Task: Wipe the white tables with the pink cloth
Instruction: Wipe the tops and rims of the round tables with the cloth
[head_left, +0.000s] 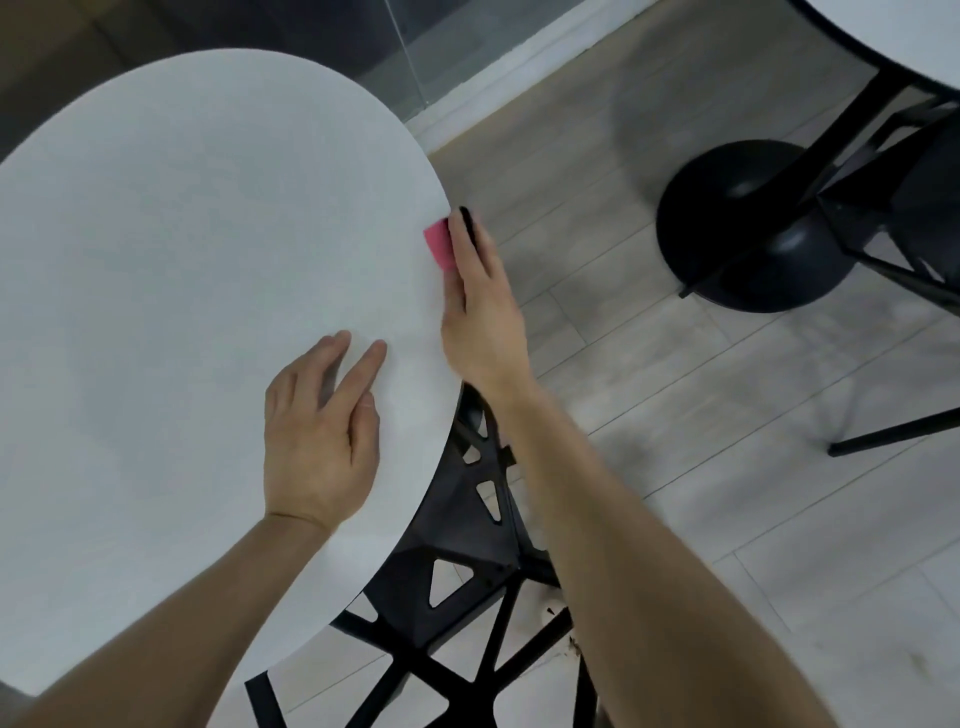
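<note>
Now wiping the rim of the round white worktop (182, 260).

Right hand (480, 306) is pressing the pink cloth (439, 243) against the worktop's right edge, fingers together and flat over it; the cloth is peeking out just left of the fingertips. Left hand (319, 441) is lying spread on the surface nearby, bracing. No writing readable anywhere.

**Pink cloth at the worktop's right rim**

A round white worktop (182, 270) fills the left of the frame, its top plain and matte. A second white worktop (914, 36) shows only as an edge in the upper right corner. The pink cloth (439, 245), seemingly folded small, sits mostly covered on the first worktop's right rim.
</note>
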